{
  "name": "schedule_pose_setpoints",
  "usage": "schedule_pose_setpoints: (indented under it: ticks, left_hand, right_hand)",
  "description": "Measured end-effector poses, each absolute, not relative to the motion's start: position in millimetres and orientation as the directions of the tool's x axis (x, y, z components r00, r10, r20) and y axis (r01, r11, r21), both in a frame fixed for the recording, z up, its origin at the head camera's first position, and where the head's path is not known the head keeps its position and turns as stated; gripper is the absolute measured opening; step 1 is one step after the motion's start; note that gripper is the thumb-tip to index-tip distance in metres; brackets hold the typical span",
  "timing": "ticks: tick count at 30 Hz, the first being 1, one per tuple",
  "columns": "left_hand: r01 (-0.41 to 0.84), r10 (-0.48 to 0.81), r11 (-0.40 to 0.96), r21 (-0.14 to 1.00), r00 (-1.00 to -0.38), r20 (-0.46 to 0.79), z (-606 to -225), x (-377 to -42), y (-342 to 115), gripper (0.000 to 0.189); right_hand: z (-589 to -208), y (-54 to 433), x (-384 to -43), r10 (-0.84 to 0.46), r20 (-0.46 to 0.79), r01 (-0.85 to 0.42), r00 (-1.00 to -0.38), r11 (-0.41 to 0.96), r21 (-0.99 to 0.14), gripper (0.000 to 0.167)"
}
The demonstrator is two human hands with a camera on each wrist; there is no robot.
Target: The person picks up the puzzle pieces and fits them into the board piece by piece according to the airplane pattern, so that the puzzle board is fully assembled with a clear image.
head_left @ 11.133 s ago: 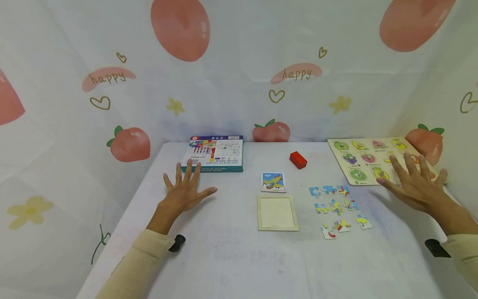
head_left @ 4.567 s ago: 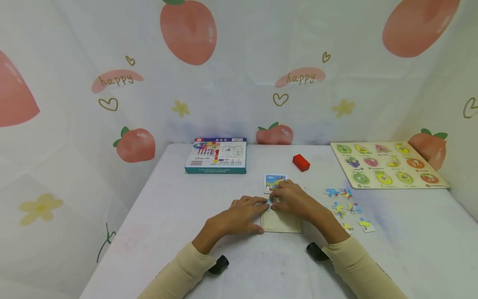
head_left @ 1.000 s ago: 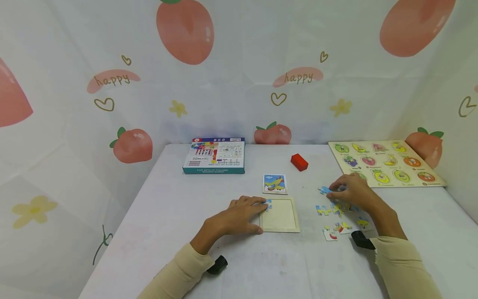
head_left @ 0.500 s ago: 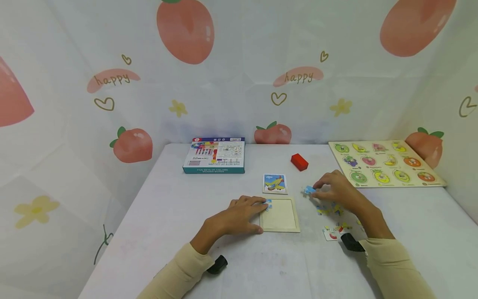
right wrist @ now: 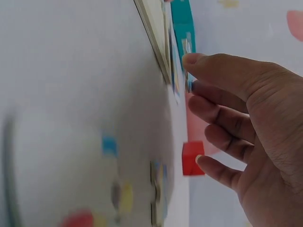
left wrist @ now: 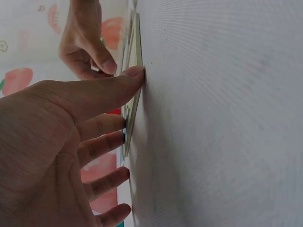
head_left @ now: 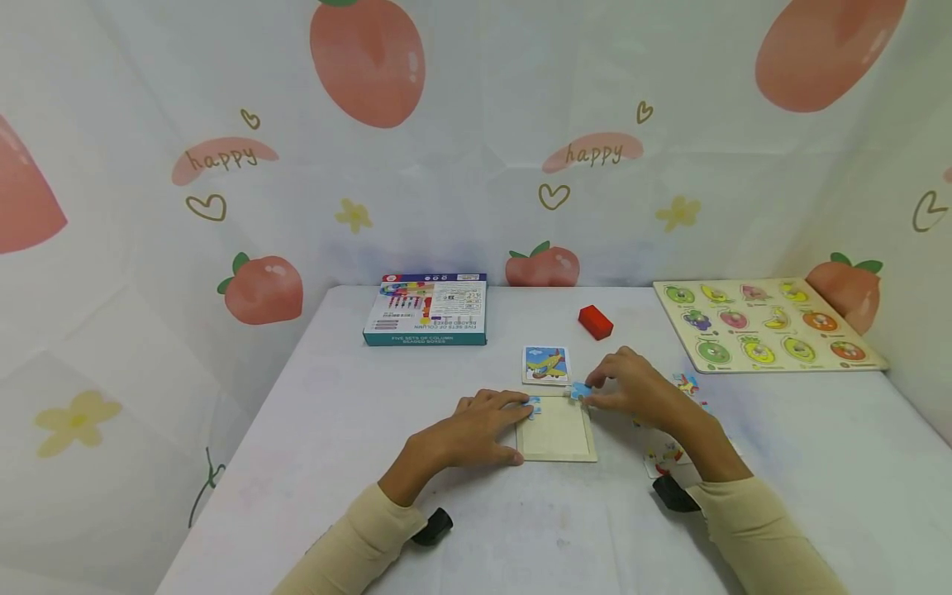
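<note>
In the head view a shallow wooden puzzle tray lies at mid-table, with one blue jigsaw piece in its far left corner. My left hand rests at the tray's left side, fingertips on that corner piece and thumb by the near left corner. Its fingers look fairly straight in the left wrist view. Between thumb and index finger, my right hand pinches another blue jigsaw piece over the tray's far edge. Just beyond lies a square airplane picture.
Several loose jigsaw pieces lie to the right, partly hidden by my right forearm. A red block sits behind the tray. At the back are a flat teal-edged box on the left and a fruit puzzle board on the right.
Both hands began spread apart, and a first piece has since gone into the tray's corner. Lately my right hand has carried a second piece leftward to the tray; my left hand has stayed put.
</note>
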State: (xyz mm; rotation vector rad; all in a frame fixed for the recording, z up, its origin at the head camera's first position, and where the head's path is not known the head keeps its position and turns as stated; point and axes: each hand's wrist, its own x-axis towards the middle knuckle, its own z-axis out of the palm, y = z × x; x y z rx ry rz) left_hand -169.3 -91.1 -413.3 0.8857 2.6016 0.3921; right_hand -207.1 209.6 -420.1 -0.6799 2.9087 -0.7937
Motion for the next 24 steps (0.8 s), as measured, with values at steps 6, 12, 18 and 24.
schedule_pose_setpoints:
  ticks: [6,12,18,24]
  left_hand:
    - [0.531,0.635,0.758,0.379,-0.734,-0.24,-413,-169,-91,0.076]
    - [0.532,0.633,0.761,0.372,-0.736,-0.242,-413,-169,-91,0.077]
    - [0.546,0.641,0.754,0.365,-0.731,-0.233,-414,-170,-91,0.077]
    - [0.545,0.644,0.751,0.372,-0.729,-0.233,-414,-170,-92,0.076]
  right_hand:
    - [-421,194,-203,-0.475,0.081,-0.452,-0.876,0.753,-0.478,0.021]
    - [-422,181,-201,-0.491,0.056,-0.459,-0.869,0.759,-0.462,0.021]
    - [-424,173,-197,-0.505,0.035,-0.462,-0.862,0.756,-0.465,0.021]
    - [-425,169,-195,-0.517,0.041,-0.479,-0.855,0.757,-0.446,0.021]
